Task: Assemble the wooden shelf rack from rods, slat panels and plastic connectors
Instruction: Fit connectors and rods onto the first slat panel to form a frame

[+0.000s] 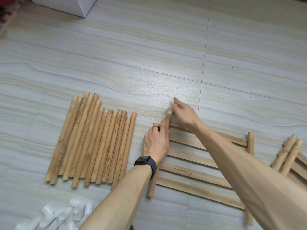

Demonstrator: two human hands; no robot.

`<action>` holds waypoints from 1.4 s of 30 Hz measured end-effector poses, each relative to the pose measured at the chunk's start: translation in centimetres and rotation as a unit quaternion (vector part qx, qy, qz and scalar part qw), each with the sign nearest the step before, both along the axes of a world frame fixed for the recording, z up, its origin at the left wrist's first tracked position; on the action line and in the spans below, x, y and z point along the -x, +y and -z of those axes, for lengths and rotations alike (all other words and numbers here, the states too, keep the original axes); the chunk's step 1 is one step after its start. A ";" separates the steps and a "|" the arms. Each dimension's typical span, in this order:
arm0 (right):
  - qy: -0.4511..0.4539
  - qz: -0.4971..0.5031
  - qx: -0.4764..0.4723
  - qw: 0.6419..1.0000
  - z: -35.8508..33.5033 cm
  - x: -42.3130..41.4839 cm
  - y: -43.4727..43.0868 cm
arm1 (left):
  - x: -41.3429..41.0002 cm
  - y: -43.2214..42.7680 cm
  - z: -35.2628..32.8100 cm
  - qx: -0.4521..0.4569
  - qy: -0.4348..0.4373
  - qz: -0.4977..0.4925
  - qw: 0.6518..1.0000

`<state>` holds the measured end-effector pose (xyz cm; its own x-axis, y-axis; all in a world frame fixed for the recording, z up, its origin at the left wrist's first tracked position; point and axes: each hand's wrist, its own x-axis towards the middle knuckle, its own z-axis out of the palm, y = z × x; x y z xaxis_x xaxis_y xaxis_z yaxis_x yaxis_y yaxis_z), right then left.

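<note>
Head view: a slat panel (196, 175) is laid flat on the floor (132, 63), at 5 o'clock from centre. Its left edge is formed by a rod (167, 122) whose long axis runs from 6 o'clock up towards 12, tilted slightly to 1. The slats are spread from it towards 4 o'clock.

The rod's far end is capped by a translucent connector (169, 109). The connector is pinched by the right hand (184, 117), thumb and fingers pressed on it, index finger stretched past it. Just below, the rod is gripped by the left hand (156, 141), fingers curled close together. A watch (146, 161) is worn on that wrist. Much of the panel is crossed by the right forearm.

Loose rods (93, 140) are laid side by side at 9 o'clock. Spare connectors (56, 216) are heaped at 7 o'clock. A second panel (297, 168) is seen at 4 o'clock, at the frame edge. The floor is pale wood-grain tile. A white box (66, 5) is seen at 11 o'clock.
</note>
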<state>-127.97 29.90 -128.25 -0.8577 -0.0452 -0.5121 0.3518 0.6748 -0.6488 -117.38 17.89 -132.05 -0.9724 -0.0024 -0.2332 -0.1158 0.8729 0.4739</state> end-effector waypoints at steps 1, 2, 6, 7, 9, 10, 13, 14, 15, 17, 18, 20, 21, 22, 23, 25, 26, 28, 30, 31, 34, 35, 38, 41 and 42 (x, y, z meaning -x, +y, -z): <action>0.009 0.033 0.007 0.999 0.0 -0.9 0.4 | 0.2 -0.4 -0.4 -0.027 -0.021 0.004 0.999; 0.027 0.048 0.001 0.998 0.0 -2.0 0.9 | 0.2 -0.9 -0.9 -0.055 -0.043 0.005 0.998; 0.102 -0.036 -0.095 0.990 0.1 -8.4 1.9 | -1.2 -4.4 -2.8 -0.126 -0.045 -0.008 0.991; 0.105 -0.065 -0.112 0.986 0.2 -10.1 1.8 | -1.8 -5.7 -3.3 -0.150 -0.024 -0.023 0.988; 0.101 -0.121 -0.140 0.978 0.5 -12.9 1.0 | -3.4 -8.6 -4.5 -0.167 0.022 -0.064 0.984; 0.093 -0.144 -0.156 0.973 0.6 -14.1 0.4 | -4.3 -10.3 -5.0 -0.160 0.045 -0.088 0.982; 0.050 -0.175 -0.203 0.962 0.6 -17.5 -2.3 | -7.7 -16.1 -6.5 -0.098 0.070 -0.187 0.975; 0.027 -0.180 -0.215 0.960 0.7 -18.5 -3.0 | -9.1 -18.0 -6.9 -0.067 0.067 -0.226 0.970; 0.008 -0.185 -0.224 0.957 0.9 -19.4 -3.7 | -10.7 -20.0 -7.3 -0.032 0.058 -0.262 0.963; -0.001 -0.196 -0.235 0.952 1.3 -20.6 -4.4 | -14.2 -23.8 -7.7 0.030 0.008 -0.319 0.947; -0.002 -0.198 -0.239 0.951 1.4 -20.9 -4.5 | -15.8 -25.5 -7.8 0.053 -0.032 -0.338 0.939; -0.012 -0.204 -0.244 0.948 1.4 -20.9 -4.5 | -18.8 -28.0 -7.7 0.071 -0.126 -0.355 0.924; -0.023 -0.211 -0.245 0.946 1.3 -20.7 -4.3 | -19.9 -28.8 -7.5 0.063 -0.169 -0.353 0.918; -0.036 -0.221 -0.244 0.944 1.2 -20.4 -4.2 | -20.7 -29.4 -7.3 0.051 -0.205 -0.343 0.915; -0.049 -0.234 -0.244 0.940 1.1 -20.1 -4.0 | -21.3 -29.6 -7.1 0.041 -0.231 -0.326 0.916; -0.069 -0.268 -0.252 0.927 1.2 -19.6 -3.7 | -21.9 -29.7 -6.7 0.034 -0.253 -0.300 0.919; -0.079 -0.278 -0.256 0.923 1.2 -19.4 -3.7 | -22.0 -29.5 -6.5 0.032 -0.253 -0.298 0.920; -0.094 -0.278 -0.262 0.919 1.3 -19.1 -3.9 | -22.0 -29.1 -6.1 0.022 -0.246 -0.318 0.915; -0.101 -0.281 -0.268 0.916 1.4 -19.1 -4.0 | -21.9 -28.7 -5.8 0.010 -0.234 -0.343 0.910; -0.101 -0.285 -0.270 0.914 1.4 -19.1 -4.0 | -21.9 -28.6 -5.7 0.009 -0.230 -0.348 0.909; -0.099 -0.291 -0.269 0.913 1.6 -19.0 -3.8 | -21.9 -28.6 -5.5 0.004 -0.228 -0.351 0.908; -0.099 -0.290 -0.268 0.913 1.7 -19.0 -3.8 | -21.9 -28.7 -5.4 -0.004 -0.228 -0.355 0.906; -0.094 -0.289 -0.268 0.914 2.1 -19.0 -3.7 | -21.8 -29.3 -5.2 -0.060 -0.216 -0.394 0.891; -0.091 -0.294 -0.267 0.913 2.3 -19.0 -3.5 | -21.2 -30.0 -5.8 -0.148 -0.176 -0.445 0.866; -0.090 -0.297 -0.268 0.912 2.3 -19.0 -3.4 | -20.8 -30.1 -6.1 -0.180 -0.167 -0.452 0.857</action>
